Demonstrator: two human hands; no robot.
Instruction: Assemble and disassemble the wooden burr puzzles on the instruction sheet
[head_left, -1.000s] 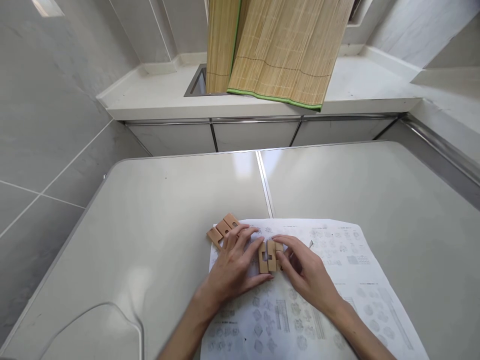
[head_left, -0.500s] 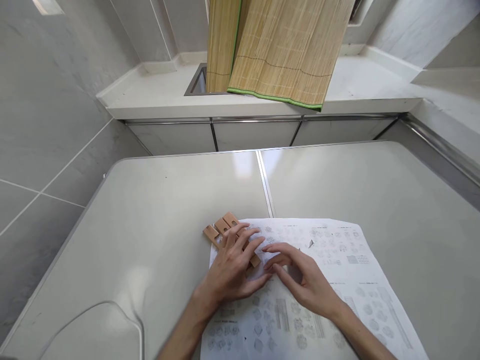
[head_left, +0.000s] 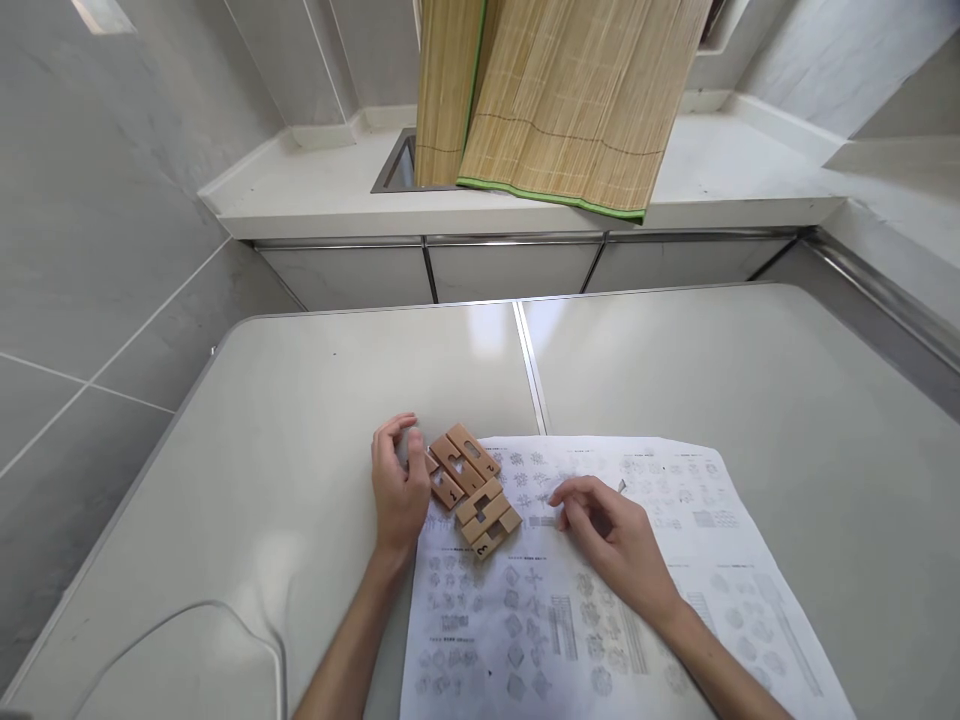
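Note:
Several notched wooden pieces (head_left: 474,487) lie side by side, partly on a printed paper sheet (head_left: 555,580) and partly on the table; some bear black numbers. Just left of them, my left hand (head_left: 400,490) rests with its thumb and curled fingers apart, holding nothing that I can see, its thumb side beside the nearest piece. Over the paper, right of the pieces, is my right hand (head_left: 611,530), its fingers curled and thumb close to them; whether anything small is between them is hidden.
The pale table (head_left: 315,420) has a metal seam (head_left: 529,360) down its middle. A white cable (head_left: 217,604) lies at the lower left. Beyond the table, bamboo mats (head_left: 570,110) hang over a white counter (head_left: 315,200) with a sink (head_left: 394,165).
My left hand has moved left off the wooden pieces, uncovering them. My right hand has shifted slightly right, away from them, and its fingers are more curled.

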